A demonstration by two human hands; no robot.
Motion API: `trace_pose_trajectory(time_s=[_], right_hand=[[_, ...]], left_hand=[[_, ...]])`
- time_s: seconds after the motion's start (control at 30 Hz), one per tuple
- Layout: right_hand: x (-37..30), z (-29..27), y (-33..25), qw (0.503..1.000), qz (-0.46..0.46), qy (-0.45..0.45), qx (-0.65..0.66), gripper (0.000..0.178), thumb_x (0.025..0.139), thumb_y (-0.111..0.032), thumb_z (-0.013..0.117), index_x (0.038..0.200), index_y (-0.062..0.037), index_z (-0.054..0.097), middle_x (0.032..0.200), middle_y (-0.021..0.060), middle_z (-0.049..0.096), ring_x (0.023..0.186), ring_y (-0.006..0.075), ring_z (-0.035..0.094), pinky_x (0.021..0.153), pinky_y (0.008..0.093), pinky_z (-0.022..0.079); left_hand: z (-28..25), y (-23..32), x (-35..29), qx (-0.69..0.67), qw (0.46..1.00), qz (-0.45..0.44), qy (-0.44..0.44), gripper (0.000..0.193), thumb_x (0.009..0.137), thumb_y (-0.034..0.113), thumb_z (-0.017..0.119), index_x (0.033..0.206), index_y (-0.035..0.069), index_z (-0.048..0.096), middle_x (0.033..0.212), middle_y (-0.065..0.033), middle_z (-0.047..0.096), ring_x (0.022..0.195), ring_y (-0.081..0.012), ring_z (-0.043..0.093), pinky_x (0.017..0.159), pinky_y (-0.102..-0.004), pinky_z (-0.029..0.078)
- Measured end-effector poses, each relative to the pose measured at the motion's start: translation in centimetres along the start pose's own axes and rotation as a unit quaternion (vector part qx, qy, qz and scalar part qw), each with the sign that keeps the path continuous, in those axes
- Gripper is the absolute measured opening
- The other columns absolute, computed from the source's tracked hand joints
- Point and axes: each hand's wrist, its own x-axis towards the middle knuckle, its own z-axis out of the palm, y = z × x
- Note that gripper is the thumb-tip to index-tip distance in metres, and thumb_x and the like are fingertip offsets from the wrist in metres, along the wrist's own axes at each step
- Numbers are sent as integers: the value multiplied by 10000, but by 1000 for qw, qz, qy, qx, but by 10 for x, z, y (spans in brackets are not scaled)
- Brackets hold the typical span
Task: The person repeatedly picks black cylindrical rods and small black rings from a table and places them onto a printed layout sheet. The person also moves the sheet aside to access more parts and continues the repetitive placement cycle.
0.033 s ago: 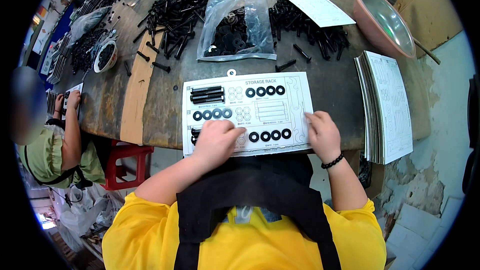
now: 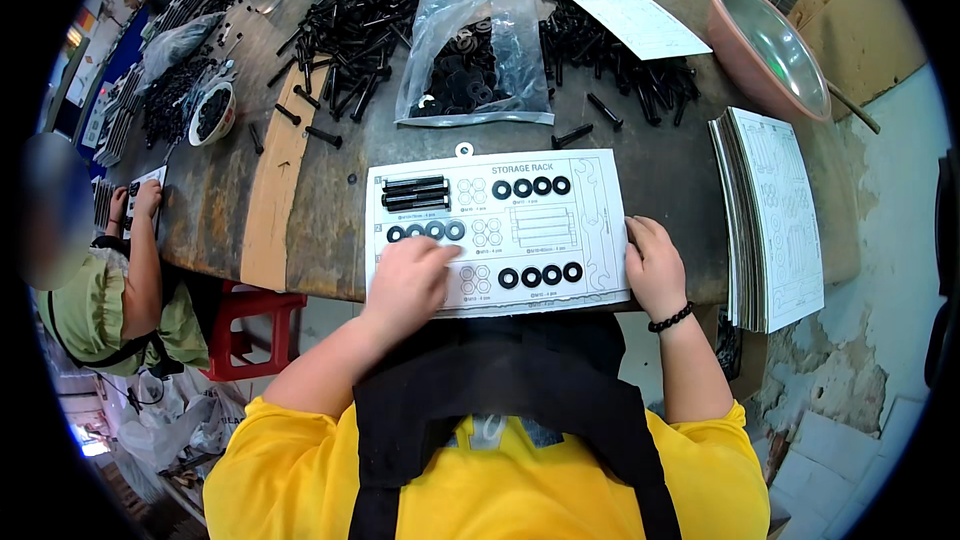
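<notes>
A white printed card (image 2: 590, 205) with hardware outlines lies at the table's near edge. Black bolts (image 2: 415, 194) are grouped at its upper left. Black washers sit on it in rows: upper right (image 2: 531, 186), middle left (image 2: 425, 231) and lower right (image 2: 540, 275). My left hand (image 2: 408, 285) is over the card's lower left corner, fingers bent downward and partly hidden; whatever is beneath them is covered. My right hand (image 2: 655, 265) rests against the card's right edge, fingers loosely extended, with nothing visible in them.
Beyond the card lies a clear bag of washers (image 2: 470, 70), between heaps of black bolts (image 2: 340, 30). A paper sheet (image 2: 625, 15) covers part of the right heap. On the right are a pink-rimmed basin (image 2: 715, 10) and a card stack (image 2: 775, 220). Another person (image 2: 95, 305) works at left.
My left hand has moved left, covering the bolts at the card's lower left. My right hand has slid outward from the card's surface to its edge. The card has shifted slightly nearer.
</notes>
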Motion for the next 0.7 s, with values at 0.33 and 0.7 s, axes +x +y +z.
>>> trace_pose_trajectory(time_s=[0.33, 0.7], right_hand=[[9, -12, -8, 940, 199, -130, 244, 315, 837, -53, 479, 1134, 31, 544, 902, 98, 613, 588, 100, 548, 552, 237, 448], [9, -18, -29, 994, 25, -98, -32, 266, 798, -101, 501, 1035, -22, 593, 968, 187, 613, 883, 338, 587, 766, 386, 477]], left_hand=[[-28, -53, -84, -51, 956, -288, -6, 272, 772, 133, 577, 1021, 22, 566, 858, -161, 567, 841, -327, 553, 745, -391, 447], [-28, -48, -89, -81, 957, -278, -17, 263, 786, 166, 550, 1010, 38, 603, 861, -176, 577, 857, -343, 535, 757, -409, 438]])
